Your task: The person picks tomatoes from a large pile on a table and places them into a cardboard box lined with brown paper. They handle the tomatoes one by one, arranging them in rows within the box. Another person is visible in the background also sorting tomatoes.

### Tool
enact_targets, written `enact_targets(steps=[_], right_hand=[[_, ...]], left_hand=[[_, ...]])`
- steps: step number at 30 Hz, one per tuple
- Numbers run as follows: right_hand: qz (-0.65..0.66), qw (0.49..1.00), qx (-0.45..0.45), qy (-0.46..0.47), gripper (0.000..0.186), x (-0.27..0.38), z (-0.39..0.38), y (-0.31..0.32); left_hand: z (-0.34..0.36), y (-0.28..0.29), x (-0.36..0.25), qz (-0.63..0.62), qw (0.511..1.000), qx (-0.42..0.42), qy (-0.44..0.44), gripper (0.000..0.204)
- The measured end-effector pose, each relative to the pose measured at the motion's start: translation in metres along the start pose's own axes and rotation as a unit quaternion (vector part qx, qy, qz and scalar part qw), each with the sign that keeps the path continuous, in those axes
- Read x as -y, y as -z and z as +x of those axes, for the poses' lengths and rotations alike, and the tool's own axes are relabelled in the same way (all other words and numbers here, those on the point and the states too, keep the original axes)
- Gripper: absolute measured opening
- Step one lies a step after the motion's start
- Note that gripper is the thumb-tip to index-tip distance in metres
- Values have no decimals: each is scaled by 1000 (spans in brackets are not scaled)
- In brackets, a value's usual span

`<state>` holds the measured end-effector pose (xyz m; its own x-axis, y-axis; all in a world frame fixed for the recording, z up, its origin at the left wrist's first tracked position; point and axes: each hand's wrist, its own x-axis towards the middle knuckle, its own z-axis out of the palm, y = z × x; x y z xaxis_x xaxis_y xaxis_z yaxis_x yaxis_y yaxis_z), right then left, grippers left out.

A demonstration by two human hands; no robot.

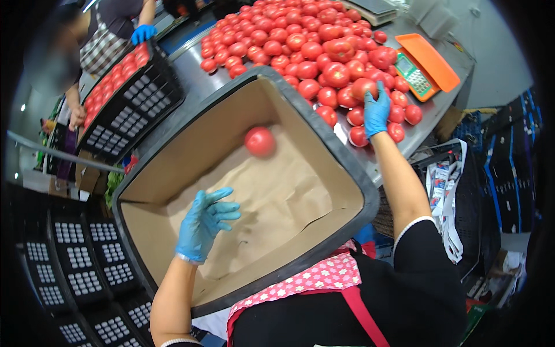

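In front of me a large black crate (368, 199) is lined with brown paper (283, 185). One red tomato (260, 142), slightly blurred, is inside it toward the far wall. My left hand (207, 222), in a blue glove, is over the crate's left part, its fingers spread and nothing in them. At the right edge of the tomato heap (289, 43), my blue-gloved right hand (377, 111) has its fingers round a tomato (363, 88). Several other tomatoes lie against and under that hand on the metal table (196, 69).
An orange scale (428, 63) with a keypad stands right of the heap. At far left, a co-worker's blue-gloved hand (143, 34) rests on a black crate (128, 104) full of tomatoes. Black crates (81, 260) are stacked at my left. White straps (448, 202) hang at right.
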<state>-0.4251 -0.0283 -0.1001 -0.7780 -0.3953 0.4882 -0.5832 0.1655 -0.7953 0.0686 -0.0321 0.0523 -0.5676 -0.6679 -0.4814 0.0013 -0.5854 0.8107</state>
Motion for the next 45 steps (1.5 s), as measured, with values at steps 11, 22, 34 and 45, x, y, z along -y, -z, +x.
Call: enact_targets(steps=[11,22,34,45], right_hand=[[197,933,114,280,47,249,10,0],[-399,565,495,526,38,240,-145,-115],[-27,619,719,315,85,315,-130,-70],[145,586,765,225,86,311,-142,-64]], left_hand=[[0,10,2,-2,1000,-10,-15,58],[-3,32,-4,-7,996,-84,-24,57],[2,51,12,-111,986,-120,23,65],[3,45,0,-137,983,-112,-43,44]])
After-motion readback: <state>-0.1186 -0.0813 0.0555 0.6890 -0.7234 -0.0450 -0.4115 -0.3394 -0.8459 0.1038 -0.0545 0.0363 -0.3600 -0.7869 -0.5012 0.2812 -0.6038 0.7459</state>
